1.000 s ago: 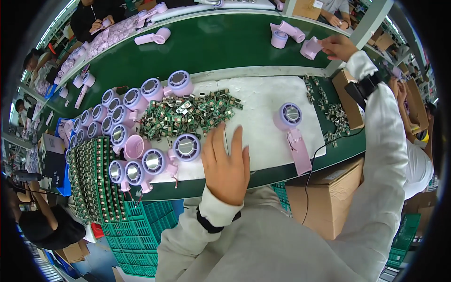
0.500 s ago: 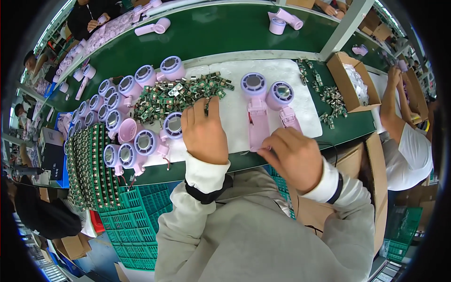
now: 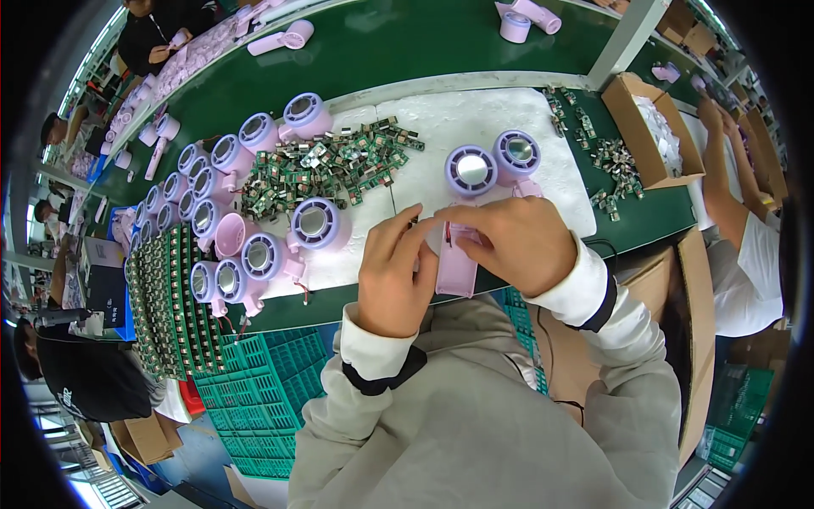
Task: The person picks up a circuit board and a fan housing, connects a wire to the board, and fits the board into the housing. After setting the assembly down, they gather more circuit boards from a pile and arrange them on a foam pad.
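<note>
The pink fan [image 3: 471,172] lies on the white sheet [image 3: 424,127] of the desk [image 3: 496,59], a little right of the centre of the frame. The left hand [image 3: 394,284] comes to it from the left, the right hand [image 3: 521,242] from the right, and their fingers are bent close together over its neck. Whether the fingers of either hand are clamped on something, I cannot tell, as the tips are partly hidden.

For such fine work, I think it is good to hold the fan steady, press only lightly, and guard the thin red wire [image 3: 448,233] from being pinched.

The fan's long axis runs nearly vertical in the picture, its top leaning slightly to the right. The round lavender head points to the upper edge, its silvery disc facing the camera; the hollow handle [image 3: 457,273] points to the lower edge, open side up.
</note>
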The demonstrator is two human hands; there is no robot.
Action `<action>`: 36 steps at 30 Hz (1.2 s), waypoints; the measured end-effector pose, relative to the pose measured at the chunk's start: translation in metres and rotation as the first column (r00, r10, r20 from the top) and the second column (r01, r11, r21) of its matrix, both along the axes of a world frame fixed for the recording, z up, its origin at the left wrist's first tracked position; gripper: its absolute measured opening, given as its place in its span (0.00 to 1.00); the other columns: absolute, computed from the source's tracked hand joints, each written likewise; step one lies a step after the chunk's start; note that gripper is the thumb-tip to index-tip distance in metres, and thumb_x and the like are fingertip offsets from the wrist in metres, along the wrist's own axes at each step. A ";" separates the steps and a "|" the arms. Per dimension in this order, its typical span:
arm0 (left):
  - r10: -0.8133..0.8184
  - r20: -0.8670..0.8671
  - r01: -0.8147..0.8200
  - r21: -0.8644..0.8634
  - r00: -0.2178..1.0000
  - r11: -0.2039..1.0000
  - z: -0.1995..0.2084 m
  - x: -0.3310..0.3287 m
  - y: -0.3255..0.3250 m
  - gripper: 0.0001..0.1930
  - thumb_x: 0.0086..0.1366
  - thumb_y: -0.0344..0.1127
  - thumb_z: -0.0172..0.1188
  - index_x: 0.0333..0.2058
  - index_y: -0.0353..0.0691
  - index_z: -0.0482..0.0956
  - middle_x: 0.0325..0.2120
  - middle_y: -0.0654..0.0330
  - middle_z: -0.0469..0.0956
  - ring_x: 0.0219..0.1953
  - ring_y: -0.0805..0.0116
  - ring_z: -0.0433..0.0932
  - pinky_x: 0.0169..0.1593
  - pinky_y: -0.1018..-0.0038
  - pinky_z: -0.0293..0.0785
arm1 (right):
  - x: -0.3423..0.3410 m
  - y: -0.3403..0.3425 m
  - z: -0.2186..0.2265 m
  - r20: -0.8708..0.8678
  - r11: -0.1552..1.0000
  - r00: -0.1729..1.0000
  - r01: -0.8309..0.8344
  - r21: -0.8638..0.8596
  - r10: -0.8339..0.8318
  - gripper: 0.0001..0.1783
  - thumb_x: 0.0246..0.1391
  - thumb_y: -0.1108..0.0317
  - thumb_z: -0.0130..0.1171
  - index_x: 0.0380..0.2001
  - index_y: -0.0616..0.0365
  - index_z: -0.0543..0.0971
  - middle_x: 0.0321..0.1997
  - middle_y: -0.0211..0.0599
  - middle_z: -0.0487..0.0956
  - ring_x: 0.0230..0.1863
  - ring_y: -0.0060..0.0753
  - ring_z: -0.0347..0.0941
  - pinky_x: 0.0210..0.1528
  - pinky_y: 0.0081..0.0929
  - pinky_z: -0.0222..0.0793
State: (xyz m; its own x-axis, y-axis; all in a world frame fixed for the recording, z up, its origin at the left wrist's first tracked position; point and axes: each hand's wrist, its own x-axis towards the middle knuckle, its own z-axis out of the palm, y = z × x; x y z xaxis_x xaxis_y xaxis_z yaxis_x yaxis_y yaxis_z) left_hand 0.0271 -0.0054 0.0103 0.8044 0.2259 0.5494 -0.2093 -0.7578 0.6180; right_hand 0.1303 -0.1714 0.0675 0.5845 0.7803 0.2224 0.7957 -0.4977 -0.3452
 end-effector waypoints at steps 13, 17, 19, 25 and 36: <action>-0.252 -0.069 0.126 -0.721 0.965 0.681 0.012 -0.050 -0.004 0.18 0.63 0.14 0.62 0.51 0.30 0.80 0.49 0.52 0.81 0.49 0.66 0.82 0.49 0.73 0.82 | 0.016 -0.008 -0.013 0.209 0.912 0.888 -0.403 -0.073 0.409 0.15 0.53 0.62 0.68 0.46 0.44 0.84 0.21 0.29 0.75 0.24 0.34 0.78 0.26 0.33 0.72; -0.268 -0.086 0.138 -0.688 0.960 0.713 0.006 -0.058 -0.003 0.17 0.65 0.13 0.57 0.52 0.29 0.78 0.48 0.50 0.79 0.47 0.63 0.82 0.53 0.70 0.81 | 0.013 -0.008 -0.009 0.178 0.906 0.893 -0.423 0.014 0.414 0.19 0.52 0.64 0.70 0.48 0.45 0.84 0.21 0.29 0.75 0.23 0.34 0.77 0.26 0.34 0.71; -0.229 -0.054 0.103 -0.777 0.972 0.621 0.002 -0.057 -0.005 0.17 0.66 0.13 0.55 0.53 0.29 0.75 0.48 0.50 0.80 0.47 0.64 0.82 0.52 0.70 0.81 | 0.013 -0.008 -0.009 0.154 0.908 0.900 -0.418 0.045 0.407 0.20 0.52 0.65 0.71 0.50 0.46 0.84 0.21 0.29 0.76 0.23 0.34 0.77 0.26 0.34 0.71; -0.219 0.005 0.120 -0.850 0.976 0.513 -0.007 -0.053 -0.001 0.19 0.67 0.13 0.56 0.55 0.32 0.72 0.48 0.49 0.81 0.49 0.66 0.82 0.54 0.70 0.80 | 0.013 -0.006 -0.009 0.022 0.945 0.956 -0.294 0.142 0.294 0.22 0.52 0.67 0.73 0.52 0.48 0.83 0.25 0.30 0.81 0.24 0.34 0.78 0.27 0.33 0.72; -0.301 -0.162 0.170 -0.543 0.940 0.822 -0.001 -0.044 0.002 0.24 0.67 0.18 0.52 0.61 0.36 0.70 0.38 0.53 0.75 0.31 0.66 0.76 0.40 0.74 0.75 | 0.009 -0.008 -0.006 -0.148 0.960 0.953 -0.246 0.136 0.266 0.25 0.54 0.71 0.70 0.57 0.51 0.82 0.29 0.36 0.84 0.27 0.36 0.80 0.32 0.33 0.75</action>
